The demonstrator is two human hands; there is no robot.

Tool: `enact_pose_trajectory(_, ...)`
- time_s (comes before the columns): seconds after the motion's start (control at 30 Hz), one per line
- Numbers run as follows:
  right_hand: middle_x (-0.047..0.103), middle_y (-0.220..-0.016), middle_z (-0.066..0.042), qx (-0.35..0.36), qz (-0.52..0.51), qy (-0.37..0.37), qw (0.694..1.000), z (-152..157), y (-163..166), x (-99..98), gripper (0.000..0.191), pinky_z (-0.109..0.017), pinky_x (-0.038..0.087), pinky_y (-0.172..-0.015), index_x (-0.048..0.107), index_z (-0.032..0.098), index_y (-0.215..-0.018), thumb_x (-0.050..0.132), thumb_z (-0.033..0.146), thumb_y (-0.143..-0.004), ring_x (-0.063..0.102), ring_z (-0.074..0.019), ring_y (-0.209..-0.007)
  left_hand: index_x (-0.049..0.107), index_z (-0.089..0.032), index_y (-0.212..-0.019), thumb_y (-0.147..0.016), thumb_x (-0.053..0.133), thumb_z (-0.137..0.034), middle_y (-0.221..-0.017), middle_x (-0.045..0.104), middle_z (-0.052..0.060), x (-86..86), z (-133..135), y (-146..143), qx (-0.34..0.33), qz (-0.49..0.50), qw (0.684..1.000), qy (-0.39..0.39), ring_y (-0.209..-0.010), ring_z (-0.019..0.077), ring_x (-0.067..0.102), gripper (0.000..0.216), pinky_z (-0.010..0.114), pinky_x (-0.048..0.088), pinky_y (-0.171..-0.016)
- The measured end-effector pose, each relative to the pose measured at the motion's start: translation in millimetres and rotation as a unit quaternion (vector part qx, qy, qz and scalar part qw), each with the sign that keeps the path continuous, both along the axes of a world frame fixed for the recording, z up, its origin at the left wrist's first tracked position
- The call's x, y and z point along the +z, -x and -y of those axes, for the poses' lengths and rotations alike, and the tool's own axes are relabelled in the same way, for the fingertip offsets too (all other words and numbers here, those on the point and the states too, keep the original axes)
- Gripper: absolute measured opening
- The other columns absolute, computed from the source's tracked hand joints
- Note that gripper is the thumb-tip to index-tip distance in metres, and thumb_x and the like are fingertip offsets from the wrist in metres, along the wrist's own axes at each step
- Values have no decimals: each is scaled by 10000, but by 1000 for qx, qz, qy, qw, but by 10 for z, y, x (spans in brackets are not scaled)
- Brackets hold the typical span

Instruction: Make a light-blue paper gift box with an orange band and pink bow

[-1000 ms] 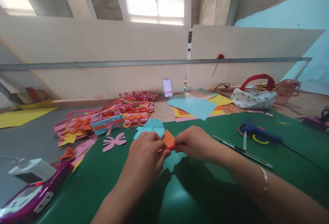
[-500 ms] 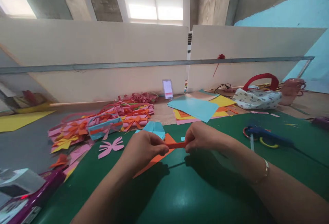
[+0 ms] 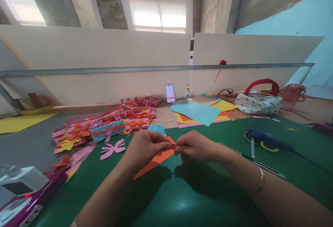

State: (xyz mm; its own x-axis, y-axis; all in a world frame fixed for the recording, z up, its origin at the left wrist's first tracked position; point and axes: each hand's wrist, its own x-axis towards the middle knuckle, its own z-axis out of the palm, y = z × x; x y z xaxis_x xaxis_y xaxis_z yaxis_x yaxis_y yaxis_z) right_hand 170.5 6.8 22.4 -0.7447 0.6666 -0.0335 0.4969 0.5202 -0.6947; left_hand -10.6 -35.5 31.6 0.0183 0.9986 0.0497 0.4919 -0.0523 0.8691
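Between the fingertips of my left hand (image 3: pixel 147 147) and my right hand (image 3: pixel 195 146) is a short orange-red paper strip (image 3: pixel 173 145). Both hands pinch it, and most of it is hidden by the fingers. Beneath my left hand an orange paper sheet (image 3: pixel 153 163) lies on the green mat (image 3: pixel 179 199). A light blue folded paper piece (image 3: pixel 158 129) shows just behind my left hand. To the left lies a pink paper bow cutout (image 3: pixel 113 149).
Pink and orange paper bags with bows (image 3: pixel 130 114) pile up at the back left. Coloured sheets (image 3: pixel 196 110) lie behind my hands. On the right are a blue glue gun (image 3: pixel 270 139), a thin long rod (image 3: pixel 270 169) and a patterned pouch (image 3: pixel 257 103). A purple device (image 3: pixel 36 197) sits front left.
My right hand has moved left towards my left hand, so less of the orange-red strip shows between them. The thin rod beside my right forearm is now visible. The view has tilted slightly upward.
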Motion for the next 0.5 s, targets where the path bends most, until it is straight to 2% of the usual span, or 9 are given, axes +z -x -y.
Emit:
enact_pose_trajectory(0.13,626,-594,2,-18,-31,114,993,11,-9,17,148,-180,410,-478,606,141,-769,492,232,-795,571,-91,-509,688,-145,-638,-522,764,-260,-580,681,50,32,-13,61,75,153,985,27,-596,212,653,181,331,543,-597)
enact_pose_trajectory(0.23,631,-603,5,-11,-45,164,985,-13,-31,23,143,-162,372,-428,595,147,-737,510,252,-783,557,-77,-484,688,-143,-657,-503,782,-235,-570,675,38,38,0,77,110,193,975,-5,-583,190,646,202,297,539,-572)
enact_pose_trajectory(0.37,539,-439,39,-40,-21,193,980,-57,-44,11,197,-168,345,-393,585,148,-664,511,287,-783,482,-66,-375,701,-142,-718,-505,790,-205,-589,683,36,33,-8,126,149,197,967,-60,-590,155,641,239,230,504,-574)
enact_pose_trajectory(0.5,441,-367,67,-58,-41,170,983,-61,-23,-6,245,-167,303,-375,585,144,-626,519,313,-790,379,-44,-327,689,-161,-893,-501,809,-230,-635,687,25,29,-65,228,157,245,953,-83,-625,141,641,415,211,494,-595)
